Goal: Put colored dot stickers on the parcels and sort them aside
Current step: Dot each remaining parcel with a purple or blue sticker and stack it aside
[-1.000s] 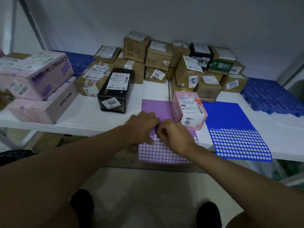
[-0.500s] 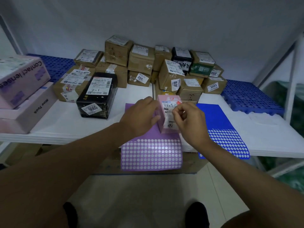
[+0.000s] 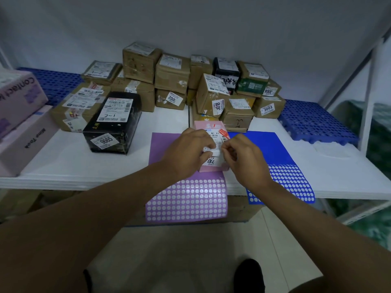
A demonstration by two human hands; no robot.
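The small pink cardboard parcel point(image 3: 209, 125) with white labels stands on the white counter point(image 3: 63, 166), on the back part of the purple sheet of dot stickers point(image 3: 186, 199). The left hand point(image 3: 188, 153) holds this parcel from its left side, with the fingers curled over the top label. The right hand point(image 3: 243, 159) is at the right side of the parcel, its fingertips pinched together and touching the label; if a sticker is between them, I cannot tell, it is too small. The purple sheet hangs over the front edge of the counter. Just beside it, on the right, lies the blue sheet of dot stickers point(image 3: 283, 180). A black rectangular parcel point(image 3: 114, 121) with the number 9665 lies to the left. Behind, many brown cardboard parcels point(image 3: 171, 75) are stacked near the wall. Two big pink boxes point(image 3: 23, 132) stand at the far left.
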